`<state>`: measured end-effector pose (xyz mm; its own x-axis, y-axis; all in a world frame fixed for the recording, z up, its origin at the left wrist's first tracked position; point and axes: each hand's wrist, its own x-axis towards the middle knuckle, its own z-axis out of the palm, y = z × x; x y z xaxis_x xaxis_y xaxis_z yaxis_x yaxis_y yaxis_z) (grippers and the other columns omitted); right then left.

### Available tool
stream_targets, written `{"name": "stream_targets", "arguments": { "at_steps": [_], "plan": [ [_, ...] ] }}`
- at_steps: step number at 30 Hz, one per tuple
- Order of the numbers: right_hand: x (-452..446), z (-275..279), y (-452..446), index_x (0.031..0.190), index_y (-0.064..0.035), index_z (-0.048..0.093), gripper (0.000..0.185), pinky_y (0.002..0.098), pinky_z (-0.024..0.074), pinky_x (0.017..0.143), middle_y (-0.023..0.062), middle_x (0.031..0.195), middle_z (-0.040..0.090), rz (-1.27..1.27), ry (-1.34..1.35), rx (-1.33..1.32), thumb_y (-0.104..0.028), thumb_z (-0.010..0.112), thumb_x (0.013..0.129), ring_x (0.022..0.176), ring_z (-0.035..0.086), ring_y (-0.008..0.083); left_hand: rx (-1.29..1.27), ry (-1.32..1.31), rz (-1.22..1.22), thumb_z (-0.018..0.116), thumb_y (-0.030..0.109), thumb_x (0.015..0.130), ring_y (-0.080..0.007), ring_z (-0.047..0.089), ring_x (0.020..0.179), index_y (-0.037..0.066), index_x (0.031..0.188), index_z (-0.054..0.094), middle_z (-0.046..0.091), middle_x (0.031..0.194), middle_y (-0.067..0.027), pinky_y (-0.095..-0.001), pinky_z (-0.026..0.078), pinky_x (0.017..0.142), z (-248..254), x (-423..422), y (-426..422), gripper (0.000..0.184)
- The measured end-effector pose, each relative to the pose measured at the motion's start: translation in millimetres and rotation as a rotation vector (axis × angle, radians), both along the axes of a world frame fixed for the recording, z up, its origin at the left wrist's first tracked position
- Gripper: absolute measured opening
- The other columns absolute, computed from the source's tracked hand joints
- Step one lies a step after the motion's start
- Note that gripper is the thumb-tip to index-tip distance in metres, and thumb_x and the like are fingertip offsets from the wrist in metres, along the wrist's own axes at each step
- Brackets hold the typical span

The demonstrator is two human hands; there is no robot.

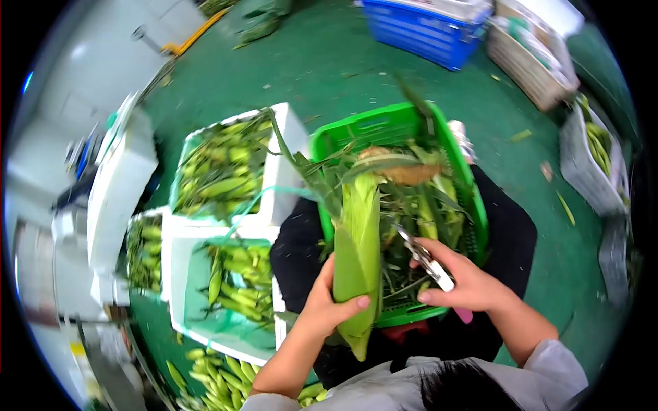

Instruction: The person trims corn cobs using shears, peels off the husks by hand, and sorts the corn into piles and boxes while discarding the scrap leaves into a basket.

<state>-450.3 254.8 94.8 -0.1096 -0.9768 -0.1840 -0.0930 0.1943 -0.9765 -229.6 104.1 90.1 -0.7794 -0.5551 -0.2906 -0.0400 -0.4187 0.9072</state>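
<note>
My left hand (332,301) is closed round an ear of corn (358,253) in its green husk, held upright with long leaves at the far end. In my right hand (466,277) is a pair of pruning shears (426,259) with white handles and metal blades, pointing toward the corn but apart from it. Under both hands a green plastic basket (391,317) stands between my knees, holding husk leaves and trimmings. Part of the basket's contents is hidden behind the corn.
To the left, a white foam box (295,133) and a nearer foam box (179,294) hold corn ears. More corn (219,380) lies at the lower left. A blue crate (418,34) and a pale crate (528,65) stand at the far right.
</note>
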Motion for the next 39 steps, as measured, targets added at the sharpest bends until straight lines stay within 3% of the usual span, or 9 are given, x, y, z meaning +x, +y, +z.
{"name": "stream_targets", "arguments": {
  "at_steps": [4, 7, 12, 14, 18, 22, 26, 33, 39],
  "plan": [
    [-29.8, -21.0, 7.2, 0.145, 0.0073, 0.030, 0.099, 0.0403, 0.0359, 0.109, 0.0270, 0.140, 0.042, 0.066, 0.050, -0.062, -0.053, 0.074, 0.079, 0.131, 0.044, 0.0355, -0.516, -0.169, -0.178, 0.081, 0.011, 0.070, -0.0197, 0.045, 0.129, 0.001, 0.150, 0.029, 0.048, 0.139, -0.0101, -0.0324, 0.034, 0.108, 2.8, -15.9, 4.8, 0.095],
    [-31.9, -38.0, -2.2, 0.145, 0.0066, 0.030, 0.101, 0.0385, 0.0360, 0.109, 0.0273, 0.139, 0.046, 0.156, 0.218, -0.173, -0.054, 0.075, 0.078, 0.129, 0.047, 0.0353, -0.496, -0.290, -0.306, 0.076, 0.008, 0.070, -0.0186, 0.041, 0.133, 0.000, 0.150, 0.029, 0.044, 0.143, -0.0106, -0.0313, 0.031, 0.110, 3.4, 3.0, -4.8, 0.093],
    [-16.7, -59.9, -14.7, 0.102, -0.0012, 0.056, 0.043, 0.0335, 0.0485, 0.067, 0.0060, 0.081, 0.062, 0.254, -0.062, -0.152, -0.030, 0.078, 0.078, 0.072, 0.058, 0.0166, -0.159, -0.343, -0.454, 0.073, 0.011, 0.069, -0.0178, 0.036, 0.135, -0.002, 0.152, 0.023, 0.039, 0.147, -0.0099, -0.0303, 0.026, 0.112, 9.6, 27.1, -33.0, 0.098],
    [0.5, -76.8, -7.5, 0.098, -0.0017, 0.058, 0.034, 0.0293, 0.0493, 0.064, 0.0035, 0.078, 0.061, 0.176, -0.244, -0.075, -0.025, 0.076, 0.082, 0.068, 0.058, 0.0117, -0.126, -0.338, -0.438, 0.076, 0.014, 0.069, -0.0177, 0.036, 0.136, -0.002, 0.152, 0.022, 0.038, 0.148, -0.0096, -0.0304, 0.025, 0.112, 6.5, 27.5, -34.5, 0.101],
    [32.8, -61.9, 27.0, 0.099, -0.0011, 0.057, 0.029, 0.0266, 0.0514, 0.058, 0.0036, 0.077, 0.062, -0.134, -0.739, 0.058, -0.021, 0.073, 0.086, 0.062, 0.061, 0.0116, 0.017, -0.130, -0.250, 0.084, 0.048, 0.068, -0.0287, 0.065, 0.097, -0.003, 0.139, 0.040, 0.056, 0.124, -0.0164, -0.0421, 0.042, 0.102, -17.0, 30.6, -36.1, 0.098],
    [67.4, -47.1, 61.0, 0.127, 0.0015, 0.047, 0.048, 0.0293, 0.0514, 0.077, 0.0093, 0.098, 0.063, -0.085, -1.084, 0.037, -0.016, 0.069, 0.087, 0.089, 0.062, 0.0143, -0.092, 0.117, 0.321, 0.067, 0.045, 0.089, -0.0317, 0.048, 0.128, 0.007, 0.142, 0.040, 0.052, 0.136, -0.0165, -0.0477, 0.040, 0.107, -7.5, -7.7, -38.7, 0.070],
    [70.4, -41.2, 49.6, 0.135, -0.0024, 0.042, 0.066, 0.0285, 0.0440, 0.086, 0.0047, 0.108, 0.054, 0.088, -0.617, 0.226, -0.028, 0.075, 0.084, 0.096, 0.052, 0.0128, -0.141, 0.293, 0.578, 0.062, 0.036, 0.093, -0.0310, 0.046, 0.130, 0.010, 0.142, 0.037, 0.051, 0.135, -0.0136, -0.0496, 0.039, 0.110, -14.4, -28.6, -37.9, 0.061],
    [90.5, -66.3, -10.2, 0.140, -0.0050, 0.039, 0.078, 0.0288, 0.0391, 0.093, 0.0072, 0.117, 0.050, -0.311, -0.365, 0.074, -0.028, 0.080, 0.078, 0.109, 0.046, 0.0142, -0.110, 0.291, 0.920, 0.053, 0.049, 0.097, -0.0274, 0.047, 0.128, 0.004, 0.139, 0.037, 0.048, 0.136, -0.0151, -0.0446, 0.039, 0.110, -34.9, -28.7, 12.1, 0.063],
    [96.9, -85.5, -36.1, 0.116, 0.0040, 0.056, 0.052, 0.0283, 0.0511, 0.073, 0.0066, 0.089, 0.064, -0.303, -0.055, -0.030, -0.015, 0.081, 0.074, 0.080, 0.061, 0.0135, -0.007, 0.377, 0.936, 0.055, 0.046, 0.096, -0.0253, 0.052, 0.121, 0.003, 0.131, 0.043, 0.053, 0.130, -0.0121, -0.0442, 0.041, 0.105, -48.9, -8.8, 5.1, 0.057]
  ]
}}
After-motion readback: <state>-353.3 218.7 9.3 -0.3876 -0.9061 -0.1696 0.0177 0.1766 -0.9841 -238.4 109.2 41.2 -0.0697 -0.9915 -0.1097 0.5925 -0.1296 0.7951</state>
